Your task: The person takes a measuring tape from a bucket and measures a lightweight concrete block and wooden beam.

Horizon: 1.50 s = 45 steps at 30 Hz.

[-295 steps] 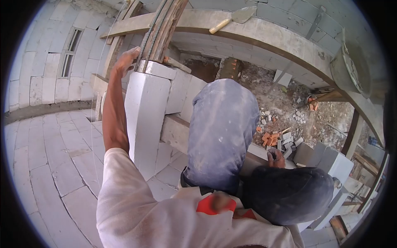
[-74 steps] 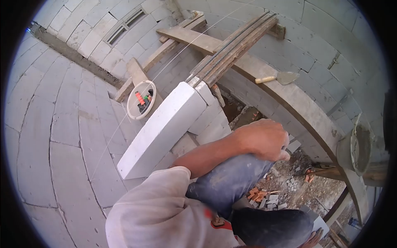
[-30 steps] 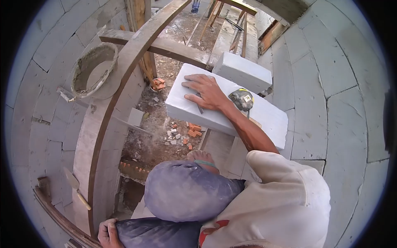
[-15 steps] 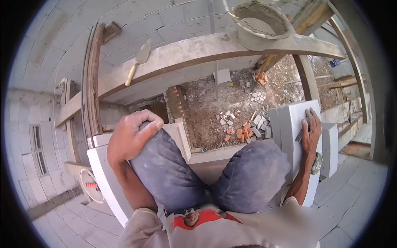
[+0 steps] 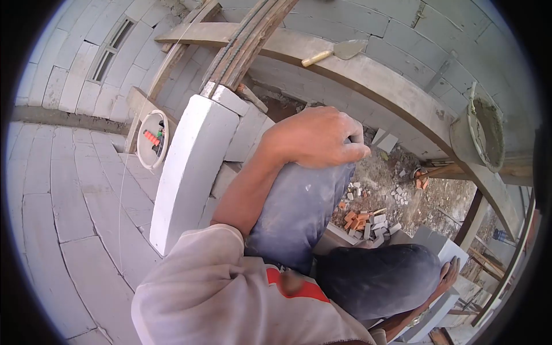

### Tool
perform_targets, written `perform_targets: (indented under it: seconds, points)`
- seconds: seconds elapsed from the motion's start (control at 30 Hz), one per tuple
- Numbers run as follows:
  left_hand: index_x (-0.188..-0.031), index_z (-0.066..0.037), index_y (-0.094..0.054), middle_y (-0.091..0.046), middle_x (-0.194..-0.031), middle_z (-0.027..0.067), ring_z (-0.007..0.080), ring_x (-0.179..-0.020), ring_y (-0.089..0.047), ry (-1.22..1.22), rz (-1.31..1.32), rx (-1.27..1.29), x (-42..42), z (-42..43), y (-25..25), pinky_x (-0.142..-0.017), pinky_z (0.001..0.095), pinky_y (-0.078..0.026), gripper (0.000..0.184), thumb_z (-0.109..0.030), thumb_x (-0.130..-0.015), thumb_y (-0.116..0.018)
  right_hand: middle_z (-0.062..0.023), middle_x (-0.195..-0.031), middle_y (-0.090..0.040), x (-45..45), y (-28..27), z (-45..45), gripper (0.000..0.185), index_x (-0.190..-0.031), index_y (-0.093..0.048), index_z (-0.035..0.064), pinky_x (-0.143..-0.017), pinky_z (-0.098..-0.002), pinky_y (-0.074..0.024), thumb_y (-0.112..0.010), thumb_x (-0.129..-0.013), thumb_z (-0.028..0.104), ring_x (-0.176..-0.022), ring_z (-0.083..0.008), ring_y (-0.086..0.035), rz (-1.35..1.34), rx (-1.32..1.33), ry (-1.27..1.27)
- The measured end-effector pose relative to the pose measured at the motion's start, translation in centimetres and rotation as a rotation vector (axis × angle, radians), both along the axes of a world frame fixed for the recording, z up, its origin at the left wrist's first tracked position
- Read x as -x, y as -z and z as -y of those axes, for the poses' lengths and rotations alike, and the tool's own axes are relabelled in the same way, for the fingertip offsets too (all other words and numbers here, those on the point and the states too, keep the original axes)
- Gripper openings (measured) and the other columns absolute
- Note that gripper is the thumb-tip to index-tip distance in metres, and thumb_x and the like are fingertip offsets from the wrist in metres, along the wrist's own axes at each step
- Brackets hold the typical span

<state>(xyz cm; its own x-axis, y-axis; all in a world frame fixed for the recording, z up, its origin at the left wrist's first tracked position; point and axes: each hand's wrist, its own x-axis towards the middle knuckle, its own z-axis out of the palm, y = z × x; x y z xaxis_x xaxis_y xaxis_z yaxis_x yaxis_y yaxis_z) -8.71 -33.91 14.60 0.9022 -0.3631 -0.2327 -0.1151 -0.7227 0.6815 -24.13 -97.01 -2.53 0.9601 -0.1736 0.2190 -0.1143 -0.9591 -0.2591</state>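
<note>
My left hand rests over my raised left knee, holding nothing. Its fingers bend loosely, with a gap between thumb and forefinger. Partly hidden behind my right knee, my right hand lies with straight fingers against a pale grey block. Beside my left arm is a long white-faced block, part of the wall I sit on. Ahead, a trowel with a yellowish handle lies on a wooden beam, apart from both hands.
A mortar-crusted bucket stands on the beam at right. At left, a white pail holds small coloured items. Upright timbers rise in front of the wall. Broken bricks and rubble lie on the ground far below.
The view has swung to the left, so the trowel, bucket and beam appear further right. My left hand remains on the knee and my right hand on the block.
</note>
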Motion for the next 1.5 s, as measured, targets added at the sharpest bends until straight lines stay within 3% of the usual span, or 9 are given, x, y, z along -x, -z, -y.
perform_targets:
  seconds: [0.6, 0.8, 0.9, 1.0, 1.1, 1.3, 1.4, 1.5]
  points:
    - [-0.103, -0.004, -0.078, -0.077, -0.100, 0.0215, 0.0422, -0.098, -0.072, 0.012, 0.029, 0.015, 0.1, -0.3, 0.3, -0.088, 0.0495, -0.054, 0.042, -0.043, -0.098, -0.062, -0.0242, -0.152, -0.058, 0.2, 0.8, 1.4, 0.050, -0.144, -0.063, -0.0018, -0.121, -0.0502, -0.0366, -0.051, -0.113, 0.035, -0.142, -0.0404, -0.053, 0.044, 0.078, -0.101]
    - [-0.103, -0.004, -0.078, -0.077, -0.099, 0.0211, 0.0420, -0.097, -0.072, 0.009, 0.023, 0.021, 0.1, -0.2, 0.4, -0.088, 0.0494, -0.054, 0.042, -0.042, -0.098, -0.062, -0.0238, -0.153, -0.057, -0.1, -0.6, -1.1, 0.050, -0.144, -0.063, -0.0020, -0.122, -0.0497, -0.0355, -0.050, -0.113, 0.035, -0.144, -0.0400, -0.051, 0.024, 0.004, -0.010]
    - [-0.103, -0.004, -0.078, -0.077, -0.098, 0.0214, 0.0421, -0.096, -0.072, 0.016, 0.015, 0.017, 0.1, -0.2, 0.3, -0.087, 0.0494, -0.054, 0.042, -0.043, -0.098, -0.062, -0.0199, -0.152, -0.058, 0.0, -0.5, -1.0, 0.043, -0.148, -0.058, -0.0004, -0.123, -0.0472, -0.0328, -0.053, -0.113, 0.024, -0.144, -0.0358, -0.050, 0.008, 0.007, -0.002]
    - [-0.103, -0.004, -0.077, -0.076, -0.097, 0.0217, 0.0421, -0.095, -0.072, 0.012, 0.016, 0.011, 0.1, -0.2, 0.2, -0.087, 0.0494, -0.054, 0.042, -0.043, -0.098, -0.061, -0.0200, -0.152, -0.058, 0.1, 0.2, 0.3, 0.044, -0.149, -0.058, -0.0006, -0.123, -0.0475, -0.0323, -0.053, -0.113, 0.026, -0.144, -0.0359, -0.050, 0.017, 0.021, -0.040]
    - [-0.104, -0.003, -0.077, -0.076, -0.097, 0.0217, 0.0421, -0.095, -0.072, 0.019, 0.023, 0.016, 0.0, -0.2, 0.3, -0.087, 0.0495, -0.054, 0.043, -0.043, -0.098, -0.061, -0.0245, -0.152, -0.058, 0.0, 0.0, -0.2, 0.050, -0.145, -0.063, -0.0011, -0.121, -0.0501, -0.0365, -0.050, -0.113, 0.036, -0.142, -0.0404, -0.053, 0.041, 0.027, -0.039]
    - [-0.104, -0.003, -0.077, -0.076, -0.098, 0.0223, 0.0423, -0.096, -0.072, 0.027, 0.014, 0.030, 0.0, -0.3, 0.3, -0.087, 0.0490, -0.054, 0.043, -0.042, -0.099, -0.061, -0.0236, -0.153, -0.058, -0.2, -0.5, -1.0, 0.051, -0.145, -0.063, -0.0006, -0.120, -0.0503, -0.0377, -0.051, -0.113, 0.037, -0.142, -0.0404, -0.052, 0.026, 0.011, 0.002]
    - [-0.104, -0.003, -0.077, -0.076, -0.099, 0.0224, 0.0422, -0.096, -0.072, 0.023, 0.015, 0.029, 0.1, -0.4, 0.3, -0.087, 0.0487, -0.054, 0.043, -0.042, -0.099, -0.061, -0.0206, -0.152, -0.058, 0.0, -0.1, -0.3, 0.045, -0.149, -0.056, -0.0011, -0.123, -0.0485, -0.0317, -0.052, -0.114, 0.026, -0.144, -0.0374, -0.049, 0.012, 0.013, -0.027]
    - [-0.103, -0.003, -0.077, -0.076, -0.099, 0.0223, 0.0423, -0.097, -0.072, 0.022, 0.027, 0.037, 0.1, -0.4, 0.4, -0.087, 0.0490, -0.055, 0.041, -0.041, -0.099, -0.062, -0.0232, -0.152, -0.058, -0.1, -0.4, -0.9, 0.049, -0.145, -0.063, -0.0003, -0.120, -0.0500, -0.0381, -0.052, -0.112, 0.035, -0.142, -0.0399, -0.052, 0.029, 0.036, -0.008]
